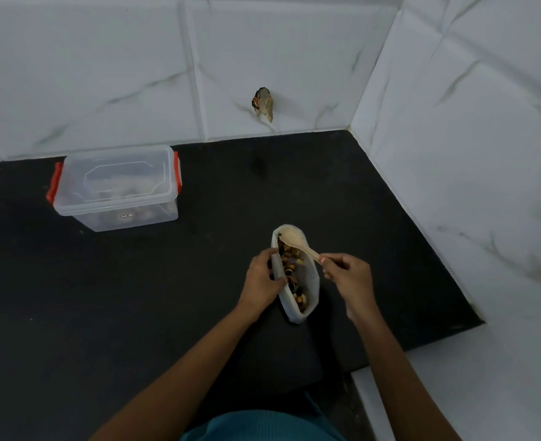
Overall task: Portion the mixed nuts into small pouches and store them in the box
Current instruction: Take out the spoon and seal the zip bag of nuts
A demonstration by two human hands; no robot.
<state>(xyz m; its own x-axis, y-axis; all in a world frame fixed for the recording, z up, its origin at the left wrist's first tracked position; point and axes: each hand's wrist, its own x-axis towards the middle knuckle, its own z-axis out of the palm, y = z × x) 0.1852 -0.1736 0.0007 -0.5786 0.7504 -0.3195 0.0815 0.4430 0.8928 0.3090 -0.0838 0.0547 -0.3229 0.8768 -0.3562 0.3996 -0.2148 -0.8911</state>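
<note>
A white bag (311, 283) lies open on the black counter (135, 297), with mixed nuts (291, 265) showing inside it. My left hand (262, 278) grips the bag's left edge and holds the mouth open. My right hand (347, 275) pinches the handle of a wooden spoon (296, 241), whose bowl sits in the far end of the bag's mouth. A clear plastic box (116, 189) with red clips stands at the back left with its lid on; pale and dark contents show dimly through its walls.
White marble-look tiled walls (469, 154) close the counter at the back and right, meeting in a corner. A broken hole (263, 104) in the back wall sits above the counter. The counter's front right edge steps down to a white ledge (453, 377).
</note>
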